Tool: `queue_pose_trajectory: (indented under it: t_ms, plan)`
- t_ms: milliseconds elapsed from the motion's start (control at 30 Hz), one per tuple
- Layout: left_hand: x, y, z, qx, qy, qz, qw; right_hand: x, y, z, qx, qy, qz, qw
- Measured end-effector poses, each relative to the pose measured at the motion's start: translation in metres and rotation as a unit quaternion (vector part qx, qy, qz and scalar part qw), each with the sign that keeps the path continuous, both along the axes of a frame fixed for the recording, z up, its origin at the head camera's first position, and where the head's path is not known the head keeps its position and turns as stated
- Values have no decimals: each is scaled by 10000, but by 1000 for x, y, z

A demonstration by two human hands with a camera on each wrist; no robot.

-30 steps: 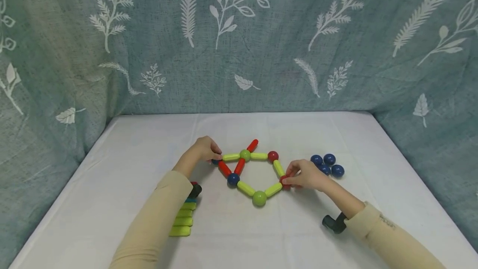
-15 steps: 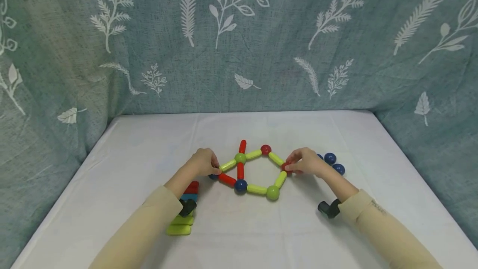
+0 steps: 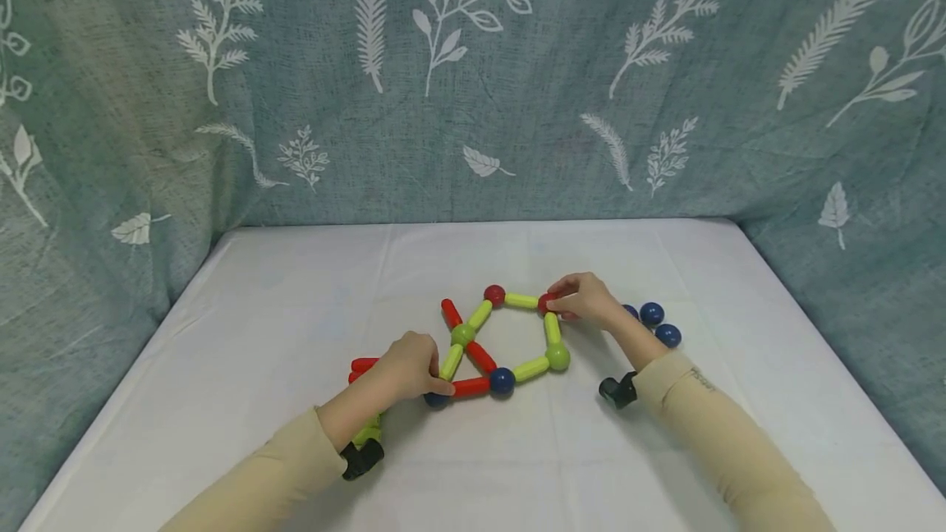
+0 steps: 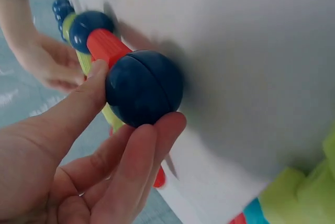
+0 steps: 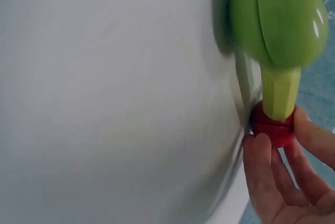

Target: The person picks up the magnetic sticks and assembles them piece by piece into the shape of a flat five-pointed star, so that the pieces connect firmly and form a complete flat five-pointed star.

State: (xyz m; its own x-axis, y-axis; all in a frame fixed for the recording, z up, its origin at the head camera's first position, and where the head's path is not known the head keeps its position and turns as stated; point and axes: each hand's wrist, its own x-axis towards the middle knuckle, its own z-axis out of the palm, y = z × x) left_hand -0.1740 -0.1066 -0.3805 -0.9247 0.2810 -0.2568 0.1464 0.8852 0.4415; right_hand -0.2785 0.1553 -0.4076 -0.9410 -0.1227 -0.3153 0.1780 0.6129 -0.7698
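A flat frame of plastic rods and balls lies on the white table, held by both hands. My left hand (image 3: 414,364) pinches its near-left dark blue ball (image 4: 144,88) between thumb and fingers. At the far right corner, my right hand (image 3: 587,298) grips a red ball (image 5: 275,124). Yellow-green rods (image 3: 530,369) and red rods (image 3: 470,387) link these to a second blue ball (image 3: 502,382), green balls (image 3: 557,356) and another red ball (image 3: 494,295). One red rod (image 3: 451,314) sticks out from the left green ball (image 3: 463,335) with a free end.
Several loose blue balls (image 3: 652,314) sit right of my right hand. Spare red rods (image 3: 364,364) and yellow-green rods (image 3: 368,431) lie under my left forearm, partly hidden. A leaf-patterned curtain (image 3: 473,105) hangs behind the table (image 3: 650,261).
The whole frame has turned counterclockwise on the table. My left hand moved nearer with its blue ball, while my right hand moved farther away and left with the red ball.
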Motion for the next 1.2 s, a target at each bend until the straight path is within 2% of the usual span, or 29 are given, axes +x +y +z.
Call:
queue_pose_trajectory:
  t_ms: [167, 300, 400, 533, 667, 767, 967, 1200]
  plan:
    - [9, 7, 0, -38, 48, -103, 9999, -2, -8, 0, 14, 85, 12, 10000]
    - [11, 1, 5, -222, -144, -68, 9996, -4, -11, -1, -29, 27, -25, 10000]
    - [7, -18, 13, -438, -168, -137, 9988, -3, -13, -1, -40, 31, -14, 10000]
    - [-3, -57, 17, -432, -66, -156, 9989, -4, -12, -4, 71, 49, 42, 10000]
    - [-11, -88, 8, -100, -214, -92, 9997, -6, -11, -6, 140, 33, -31, 9999]
    - [-13, -99, -1, 123, -288, -160, 9994, -6, -11, -5, 198, 20, -55, 9998]
    - [-16, -102, -8, 192, -256, -254, 9992, -6, -10, -5, 228, -5, -2, 9997]
    - [-24, -90, -1, -137, -194, -416, 9988, -5, -10, -5, 138, -19, -43, 9999]
